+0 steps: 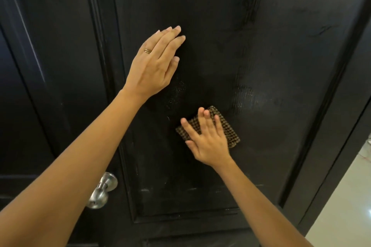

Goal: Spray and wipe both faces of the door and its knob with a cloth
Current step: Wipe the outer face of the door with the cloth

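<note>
Two bare forearms reach up from the bottom edge to the dark door (271,50). On its panel the left hand (155,64) lies flat, fingers straight, holding nothing. Lower down and well apart from it, the right hand (208,142) presses the checked cloth (228,128) against the panel with spread fingers, not gripping it. Only that pressure holds the cloth, so it could slide out and drop. The bare left palm may print the damp, streaked face. The knob (102,192), lower left, looks not yet wiped.
</note>
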